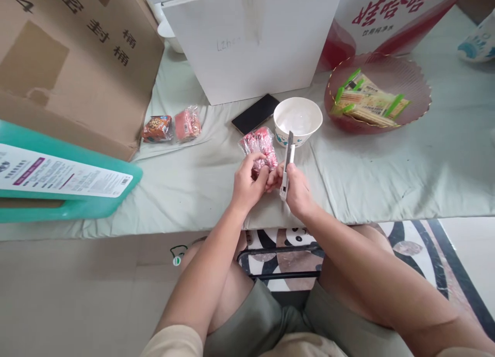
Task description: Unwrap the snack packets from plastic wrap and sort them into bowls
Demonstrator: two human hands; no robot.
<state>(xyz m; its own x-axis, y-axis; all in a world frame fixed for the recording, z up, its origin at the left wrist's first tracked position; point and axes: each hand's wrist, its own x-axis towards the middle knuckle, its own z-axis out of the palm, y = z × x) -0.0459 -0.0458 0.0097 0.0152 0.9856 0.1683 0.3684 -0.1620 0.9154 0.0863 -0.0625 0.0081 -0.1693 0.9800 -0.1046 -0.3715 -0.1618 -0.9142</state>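
My left hand is closed on a small pack in clear plastic with red and white contents, resting at the near part of the cloth-covered table. In my right hand is a white utility knife, its grey blade out and pointing away from me. The fingers of both hands meet at the pack's near end, so that end is partly hidden. Just beyond the knife stands a white paper bowl with a blue-green print. A black phone lies behind the pack.
Two small wrapped packs, one brown and one pink, lie to the left. A pink scalloped bowl holds several green-ended snack packets. A cardboard box, a teal container and a white box stand around the table.
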